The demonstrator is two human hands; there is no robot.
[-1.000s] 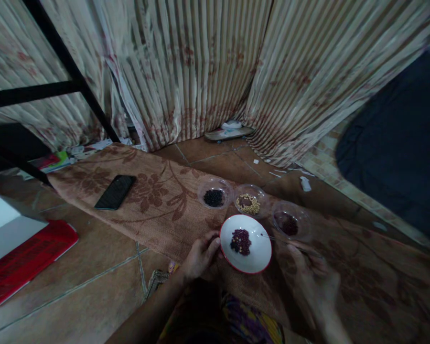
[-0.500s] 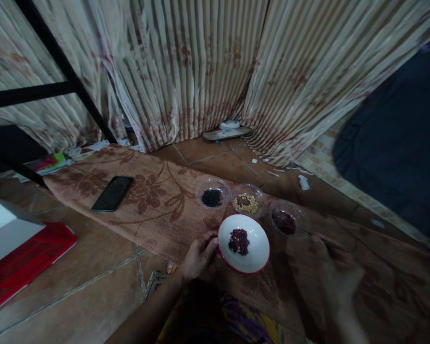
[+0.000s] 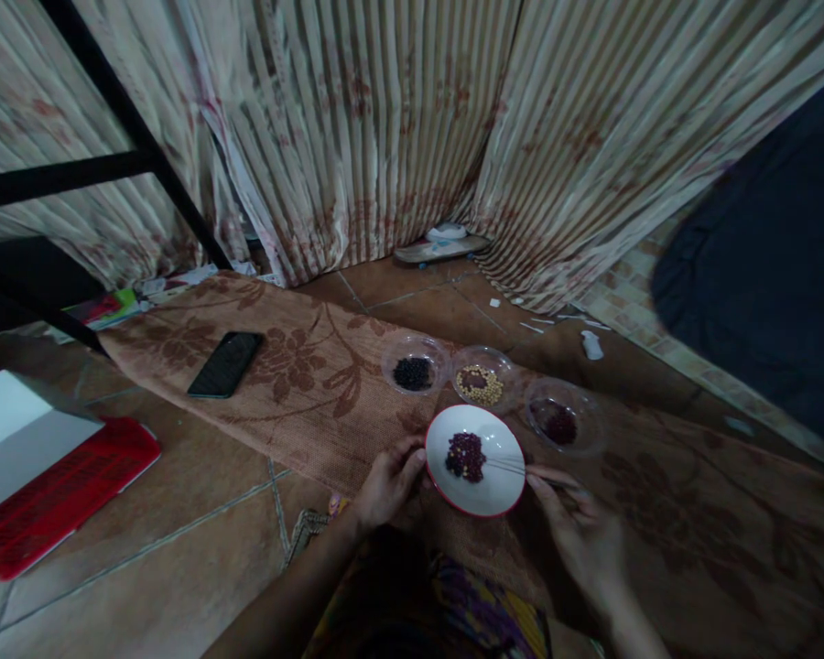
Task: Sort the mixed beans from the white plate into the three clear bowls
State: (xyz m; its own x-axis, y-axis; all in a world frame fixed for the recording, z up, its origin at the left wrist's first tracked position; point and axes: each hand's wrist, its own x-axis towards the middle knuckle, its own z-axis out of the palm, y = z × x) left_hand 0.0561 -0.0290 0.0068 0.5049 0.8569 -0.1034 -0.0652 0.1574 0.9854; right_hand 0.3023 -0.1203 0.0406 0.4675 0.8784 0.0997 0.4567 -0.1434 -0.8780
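Observation:
My left hand (image 3: 390,480) pinches the left rim of a white bowl (image 3: 501,490) with a red edge, tilted slightly. A heap of mixed beans (image 3: 467,456), mostly dark red with some black and yellow ones, lies in the bowl. In my right hand (image 3: 583,535) is a slim metal tool (image 3: 506,465) with narrow prongs, blurred, which looks like tweezers. Its tips reach over the bowl's right rim to the beans. Behind the bowl stand three clear plastic cups: one with black beans (image 3: 412,372), one with yellow beans (image 3: 479,385), one with dark red beans (image 3: 560,425).
A brown flowered cloth (image 3: 316,412) covers the long low surface. A black phone (image 3: 225,364) lies on it at left. A red basket-like object (image 3: 75,485) is on the tiled floor, and a skateboard (image 3: 441,249) sits by the striped curtains (image 3: 357,137).
My right hand has swung left with the metal tool, from beside the red-bean cup to inside the bowl. My left hand keeps its hold on the bowl. The view has shifted slightly.

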